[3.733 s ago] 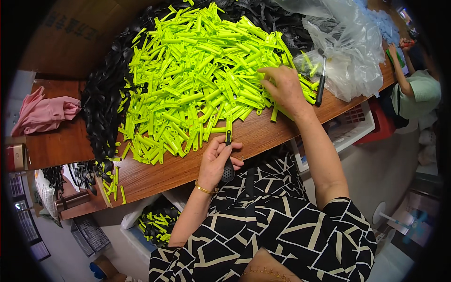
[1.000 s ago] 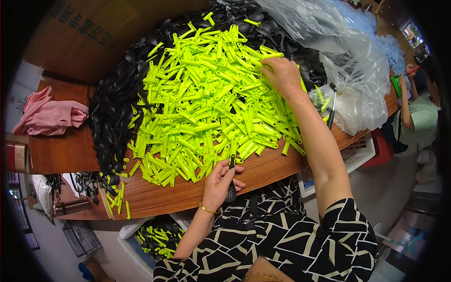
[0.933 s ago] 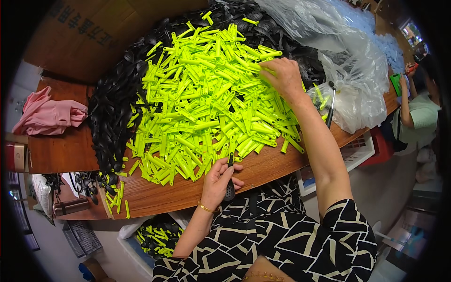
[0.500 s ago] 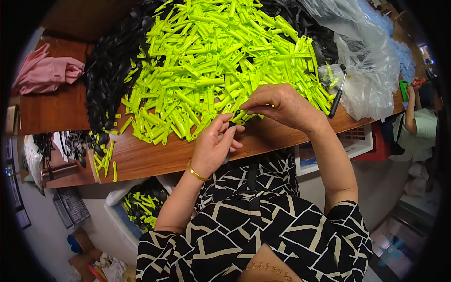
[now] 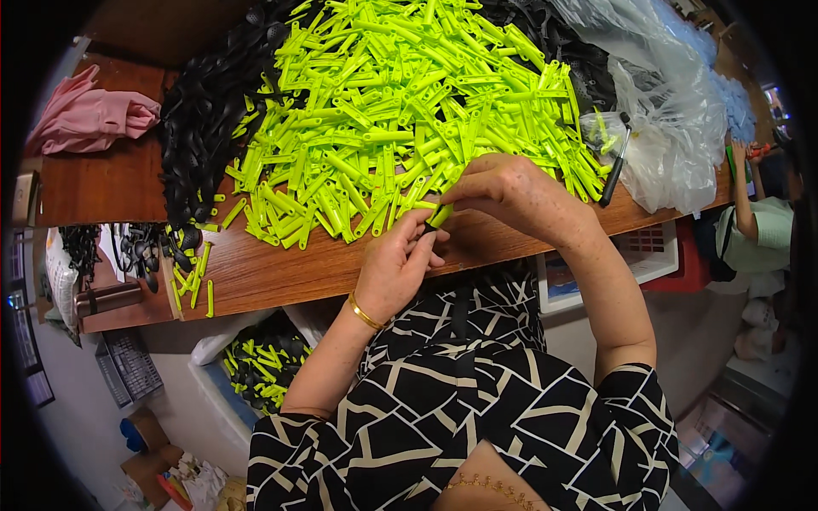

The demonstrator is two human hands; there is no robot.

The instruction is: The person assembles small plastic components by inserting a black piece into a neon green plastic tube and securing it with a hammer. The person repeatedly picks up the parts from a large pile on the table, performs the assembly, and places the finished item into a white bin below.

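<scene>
Over the table's near edge my two hands meet, fingertips almost touching. My right hand (image 5: 520, 200) pinches a small neon yellow-green plastic piece (image 5: 441, 215), which points down toward the left fingers. In my left hand (image 5: 396, 268), thumb and fingers close on a black strap-like piece (image 5: 429, 227); most of it is hidden by the fingers. The green piece and the black one touch or overlap end to end; whether they are joined I cannot tell. Just beyond the hands spreads a large heap of neon green plastic pieces (image 5: 400, 111).
Black straps (image 5: 196, 128) are piled left of the heap. A black-handled tool (image 5: 613, 179) and clear plastic bags (image 5: 669, 140) lie right. Pink cloth (image 5: 94, 119) sits far left. Below the table are a bin of mixed pieces (image 5: 213, 400) and a white crate (image 5: 588, 295). Another person (image 5: 754, 226) works at right.
The green piece now shows more plainly, tilted between my fingertips and against the black piece. A dark tail seen below my left hand has gone from sight. The view has shifted slightly.
</scene>
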